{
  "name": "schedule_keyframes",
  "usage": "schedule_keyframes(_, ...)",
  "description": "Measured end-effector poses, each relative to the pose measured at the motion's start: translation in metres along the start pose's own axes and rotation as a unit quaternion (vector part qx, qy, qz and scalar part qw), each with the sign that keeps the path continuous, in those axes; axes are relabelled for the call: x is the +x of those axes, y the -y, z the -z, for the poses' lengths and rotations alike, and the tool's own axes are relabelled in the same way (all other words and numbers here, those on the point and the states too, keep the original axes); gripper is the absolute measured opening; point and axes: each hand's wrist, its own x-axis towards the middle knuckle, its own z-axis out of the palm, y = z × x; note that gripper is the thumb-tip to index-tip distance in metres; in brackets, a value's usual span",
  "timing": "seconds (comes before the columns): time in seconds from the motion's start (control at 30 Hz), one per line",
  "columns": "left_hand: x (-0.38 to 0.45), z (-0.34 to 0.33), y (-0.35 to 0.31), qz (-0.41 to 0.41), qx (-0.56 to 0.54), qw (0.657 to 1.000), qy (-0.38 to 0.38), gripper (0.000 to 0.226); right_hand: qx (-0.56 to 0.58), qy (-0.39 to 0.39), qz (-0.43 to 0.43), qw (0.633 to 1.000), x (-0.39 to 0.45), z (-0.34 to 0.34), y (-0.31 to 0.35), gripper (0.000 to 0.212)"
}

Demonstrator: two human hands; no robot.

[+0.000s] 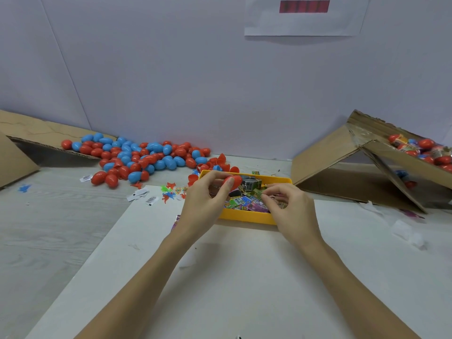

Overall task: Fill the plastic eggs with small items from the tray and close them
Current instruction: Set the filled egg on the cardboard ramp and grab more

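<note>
A yellow tray (247, 217) full of small colourful packets sits in the middle of the table. My left hand (208, 199) holds a red plastic egg half (235, 181) over the tray's left end. Over the right part of the tray, my right hand (288, 204) pinches a small item (265, 192) between thumb and fingertips; it is mostly hidden by the fingers. A large pile of red and blue eggs (141, 156) lies at the back left. Open red egg halves (221, 162) lie just behind the tray.
A tilted cardboard box (367, 165) at the right holds filled eggs (423, 149). Another cardboard flap (36, 135) lies at the far left. Small plastic toys (171, 190) and paper scraps (141, 195) lie left of the tray. A white sheet (220, 277) covers the table under my arms.
</note>
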Motion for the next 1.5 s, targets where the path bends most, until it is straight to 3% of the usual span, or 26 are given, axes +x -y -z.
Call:
schedule_keyframes(0.2,-0.001,-0.001,0.001,-0.019,0.012,1.0,0.012,0.026,0.105,-0.024,-0.044,0.993,0.002,0.002,0.005,0.003)
schedule_keyframes(0.43,-0.005,0.0,-0.007,0.022,-0.102,0.992,0.064,0.028,0.335,0.044,-0.139,0.931,-0.003,0.005,0.028,0.013)
schedule_keyframes(0.57,-0.007,-0.003,-0.01,0.018,-0.108,0.992,0.068,0.011,0.352,0.062,-0.149,0.922,-0.004,0.007,0.032,0.014)
schedule_keyframes(0.77,-0.007,-0.005,-0.005,-0.016,-0.073,0.997,0.03,0.009,0.307,0.078,-0.145,0.937,-0.005,0.006,0.033,0.016)
schedule_keyframes(0.87,-0.006,-0.001,-0.006,-0.095,-0.015,0.995,-0.005,0.014,0.298,0.077,-0.213,0.927,-0.001,0.007,0.036,0.039)
schedule_keyframes(0.97,-0.008,-0.001,-0.01,-0.205,0.047,0.977,-0.019,0.015,0.338,0.142,-0.3,0.881,0.002,0.013,0.04,0.053)
schedule_keyframes(1.07,-0.008,0.0,-0.007,-0.311,0.132,0.941,-0.028,0.015,0.444,0.178,-0.305,0.824,0.001,0.019,0.037,0.034)
schedule_keyframes(1.17,-0.007,0.001,-0.001,-0.36,0.18,0.916,-0.001,0.017,0.45,0.152,-0.287,0.832,0.0,0.02,0.032,0.018)
schedule_keyframes(1.3,-0.006,-0.002,0.0,-0.317,0.157,0.935,0.027,0.031,0.426,0.11,-0.263,0.858,0.002,0.018,0.03,0.019)
schedule_keyframes(1.5,-0.008,-0.004,-0.007,-0.16,0.003,0.986,0.046,0.048,0.385,0.059,-0.243,0.889,0.003,0.017,0.025,0.035)
